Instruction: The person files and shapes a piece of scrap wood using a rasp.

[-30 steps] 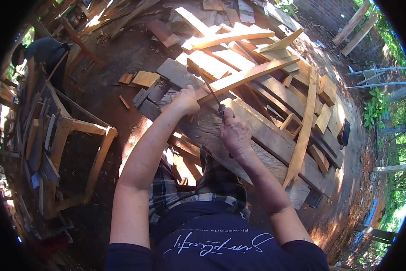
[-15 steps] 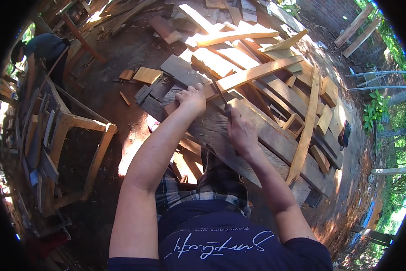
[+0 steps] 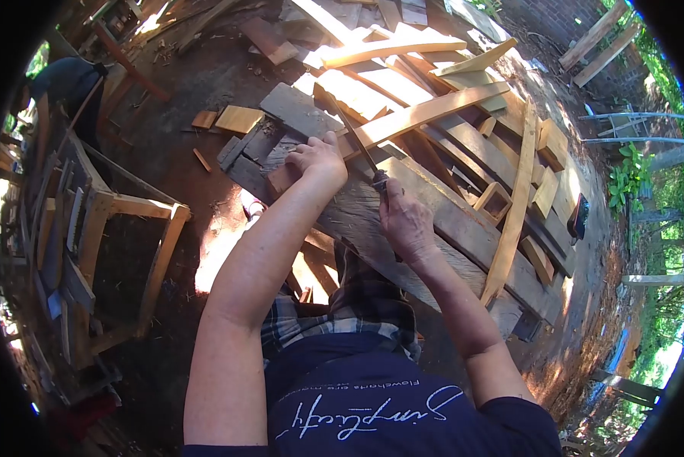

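My left hand (image 3: 317,158) is closed over the near end of a long wooden board (image 3: 426,112), pressing it on the weathered grey planks. In my right hand (image 3: 406,221) is the handle of a saw (image 3: 359,145), its narrow dark blade lying across the board just right of my left hand. The board slants up to the right over a pile of other pieces. Beneath my hands is a wide grey plank (image 3: 372,221).
A curved wooden strip (image 3: 514,206) lies across the planks at right. Small blocks (image 3: 239,119) sit beyond the left end. At far left stands a wooden frame (image 3: 140,207) with stacked pieces, and another person (image 3: 68,84) bends beside it.
The view has shifted slightly, moving the pile a little leftward. My left hand stays on the board and my right hand still holds the saw. The other person has bent or moved slightly.
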